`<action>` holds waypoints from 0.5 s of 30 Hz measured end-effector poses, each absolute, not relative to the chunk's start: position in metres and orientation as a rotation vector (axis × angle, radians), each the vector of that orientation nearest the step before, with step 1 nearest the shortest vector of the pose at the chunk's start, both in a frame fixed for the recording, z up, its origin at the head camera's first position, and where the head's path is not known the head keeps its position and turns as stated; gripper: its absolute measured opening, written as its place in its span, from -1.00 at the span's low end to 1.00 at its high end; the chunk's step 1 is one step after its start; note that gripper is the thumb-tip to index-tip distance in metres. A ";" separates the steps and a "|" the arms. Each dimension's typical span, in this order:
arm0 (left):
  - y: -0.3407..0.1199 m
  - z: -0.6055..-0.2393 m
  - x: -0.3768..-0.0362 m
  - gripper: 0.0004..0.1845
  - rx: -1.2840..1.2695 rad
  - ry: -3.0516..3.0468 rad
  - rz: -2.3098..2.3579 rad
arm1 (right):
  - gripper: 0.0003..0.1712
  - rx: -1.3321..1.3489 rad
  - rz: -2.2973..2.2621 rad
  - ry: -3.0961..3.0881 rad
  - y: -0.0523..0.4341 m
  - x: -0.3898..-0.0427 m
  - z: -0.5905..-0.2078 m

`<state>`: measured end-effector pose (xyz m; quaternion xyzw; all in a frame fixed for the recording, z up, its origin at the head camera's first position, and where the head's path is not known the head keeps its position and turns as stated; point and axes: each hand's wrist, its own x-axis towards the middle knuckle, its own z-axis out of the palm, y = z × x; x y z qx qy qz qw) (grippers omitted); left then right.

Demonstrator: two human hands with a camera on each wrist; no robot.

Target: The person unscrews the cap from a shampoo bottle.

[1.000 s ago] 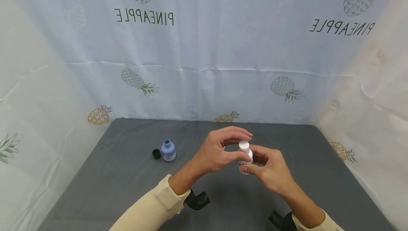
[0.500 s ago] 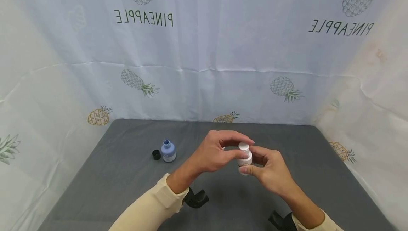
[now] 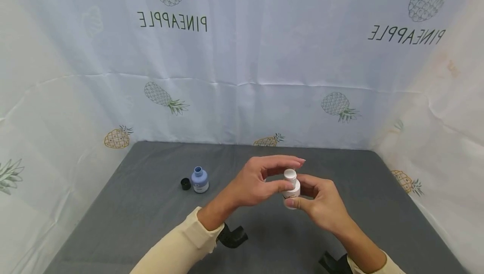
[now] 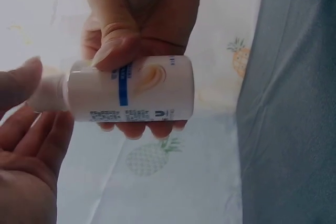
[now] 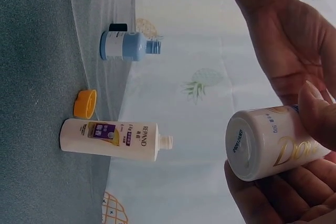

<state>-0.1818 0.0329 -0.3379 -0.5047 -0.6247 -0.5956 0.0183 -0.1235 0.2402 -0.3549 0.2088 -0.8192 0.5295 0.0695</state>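
My right hand [image 3: 319,200] grips a small white Dove bottle [image 5: 281,142] round its body, above the dark table. Gold lettering runs along the bottle's side, and a blue stripe and printed label show in the left wrist view. From the left, my left hand [image 3: 261,181] reaches over the top of the bottle. Its thumb lies against the white cap [image 3: 290,175], with the fingers on the far side of it. In the left wrist view, thumb and fingers pinch this cap while the right thumb presses the body.
A capless blue bottle [image 3: 200,180] stands left on the grey table [image 3: 151,223], a black cap [image 3: 185,183] beside it. Behind my hands stand a tall white bottle [image 5: 113,139] without its cap and an orange-yellow cap [image 5: 85,103]. A pineapple-print curtain [image 3: 242,110] borders the table.
My left fingers have come lower over the cap and reach slightly further right than before. My right hand stays round the bottle in nearly the same place.
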 end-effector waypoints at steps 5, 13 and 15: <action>0.031 -0.335 -0.181 -0.66 -1.563 -2.033 -1.771 | -0.58 0.648 1.582 -2.457 0.240 -0.124 -0.355; 0.039 -0.338 -0.180 -0.77 -1.438 -1.949 -1.726 | -0.57 0.660 1.591 -2.428 0.240 -0.125 -0.358; 0.041 -0.339 -0.180 -0.76 -1.428 -1.931 -1.728 | -0.57 0.652 1.583 -2.431 0.241 -0.126 -0.359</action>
